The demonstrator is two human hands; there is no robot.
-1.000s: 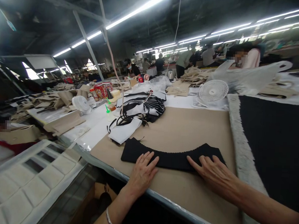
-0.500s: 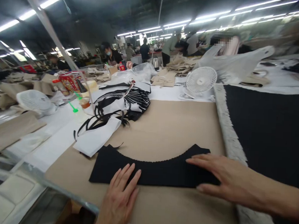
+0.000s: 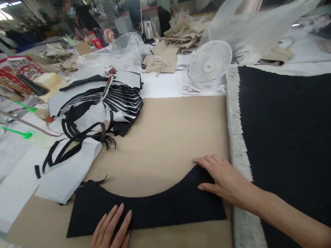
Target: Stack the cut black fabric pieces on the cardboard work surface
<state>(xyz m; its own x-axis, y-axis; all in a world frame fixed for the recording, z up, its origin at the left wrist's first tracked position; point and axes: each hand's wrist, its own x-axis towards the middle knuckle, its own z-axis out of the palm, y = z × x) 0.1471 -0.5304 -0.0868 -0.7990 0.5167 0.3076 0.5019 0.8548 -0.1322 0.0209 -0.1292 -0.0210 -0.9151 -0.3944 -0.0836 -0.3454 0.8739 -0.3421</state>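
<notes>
A black fabric piece (image 3: 156, 207) with a deep curved cut-out along its far edge lies flat on the tan sheet (image 3: 181, 128) in front of me. My left hand (image 3: 113, 231) rests on its near edge, left of the middle, with the fingers stretched out flat. At the piece's far right corner is my right hand (image 3: 218, 177), its fingers lying over the corner and its thumb spread apart on the black surface. Neither hand is closed around anything.
At the left lie a bundle of black and white strips (image 3: 108, 103) and a white sheet piece (image 3: 70, 174). A white fan (image 3: 210, 64) stands at the back. Black cloth (image 3: 290, 151) with a frayed grey edge (image 3: 242, 149) covers the right side. People work in the background.
The view has tipped downward and come closer. My right hand has moved to the piece's far right corner. The piece lies more slanted, and its scalloped curve now looks smooth.
</notes>
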